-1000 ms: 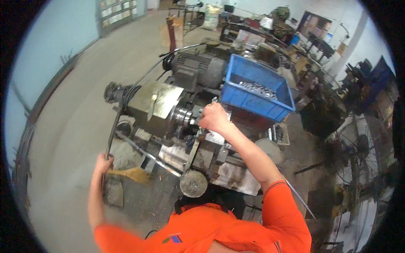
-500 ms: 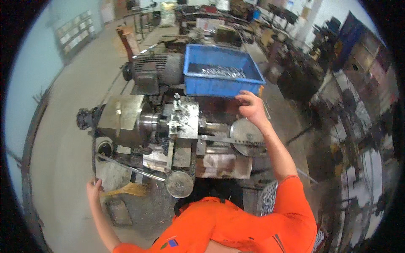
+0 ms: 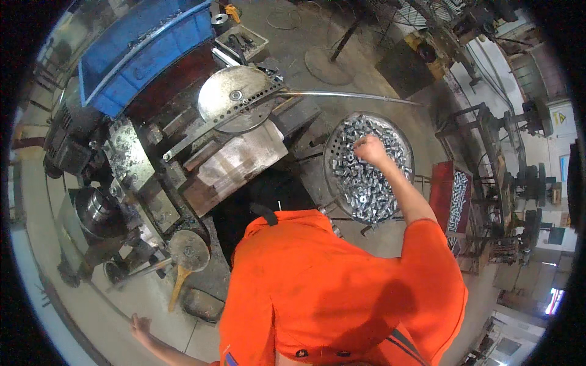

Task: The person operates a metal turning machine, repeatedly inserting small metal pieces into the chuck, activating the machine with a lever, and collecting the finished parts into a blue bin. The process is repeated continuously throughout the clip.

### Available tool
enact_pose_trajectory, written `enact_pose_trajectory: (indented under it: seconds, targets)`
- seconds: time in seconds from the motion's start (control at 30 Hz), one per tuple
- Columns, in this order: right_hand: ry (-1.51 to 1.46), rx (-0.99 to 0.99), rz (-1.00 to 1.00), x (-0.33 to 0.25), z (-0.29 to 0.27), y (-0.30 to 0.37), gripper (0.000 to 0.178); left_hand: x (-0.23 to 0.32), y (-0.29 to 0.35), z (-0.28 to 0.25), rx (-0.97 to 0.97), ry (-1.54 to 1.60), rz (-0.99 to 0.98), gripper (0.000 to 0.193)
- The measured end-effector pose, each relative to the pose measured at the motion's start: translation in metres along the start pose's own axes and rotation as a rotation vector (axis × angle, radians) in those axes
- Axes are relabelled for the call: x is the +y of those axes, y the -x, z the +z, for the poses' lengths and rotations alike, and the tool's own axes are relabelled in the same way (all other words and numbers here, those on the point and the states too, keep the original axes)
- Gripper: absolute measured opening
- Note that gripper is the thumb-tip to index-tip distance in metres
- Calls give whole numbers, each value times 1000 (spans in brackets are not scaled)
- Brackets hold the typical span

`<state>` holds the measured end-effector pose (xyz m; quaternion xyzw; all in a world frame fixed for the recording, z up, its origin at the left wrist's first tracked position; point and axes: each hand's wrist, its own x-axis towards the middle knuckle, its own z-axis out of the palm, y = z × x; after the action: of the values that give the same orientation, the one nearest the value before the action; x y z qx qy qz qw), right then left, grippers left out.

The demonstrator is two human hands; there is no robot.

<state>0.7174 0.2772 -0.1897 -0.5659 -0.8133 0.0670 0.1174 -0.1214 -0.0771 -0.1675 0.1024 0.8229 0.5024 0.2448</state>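
Note:
Over a round perforated metal pan [image 3: 334, 146] on my right, my right hand [image 3: 370, 150] has its fingers curled together at the heap of small shiny metal parts [image 3: 363, 183]. Whatever lies between those fingertips is hidden. Low on the left, my left hand [image 3: 141, 327] is at the end of a long thin lever rod [image 3: 105, 297], its fingers closed about the tip. That rod runs back toward the machine's cylindrical metal spindle [image 3: 97, 210]. A large round disc [image 3: 226, 91] with a perforated bar across it sits on the machine between my hands.
A blue crate [image 3: 146, 61] stands at the far left, beside the motor [image 3: 67, 128]. A long metal handle [image 3: 354, 96] sticks out rightward from the disc. Right of the pan is a red bin [image 3: 441, 195] with more metal parts. A yellow broom [image 3: 179, 287] lies near the left.
My view has turned to the right. My right hand has gone from beside the blue crate to the pan of metal parts, its fingers curling. My left hand stays at the rod's end.

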Motion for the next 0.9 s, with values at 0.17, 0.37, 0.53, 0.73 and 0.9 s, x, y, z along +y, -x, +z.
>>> enact_pose_trajectory:
  seconds: [0.17, 0.37, 0.53, 0.73, 0.9]
  targets:
    - [14, -204, 463, -15, 10, -7, 23, 23, 20, 10, -54, -62, 0, 35]
    - [211, -336, -12, 15, 35, -26, 25, 26, 33, 14, -26, -65, 35, 35]
    - [280, -496, -84, 13, 27, -33, 26, 28, 30, 7, -96, -183, 59, 37]
    - [253, -503, 4, 18, 41, -33, 27, 24, 34, 13, -23, -162, 72, 46]
    - [209, -374, 50, -15, 19, -30, 27, 39, 44, 24, -27, -146, 25, 51]
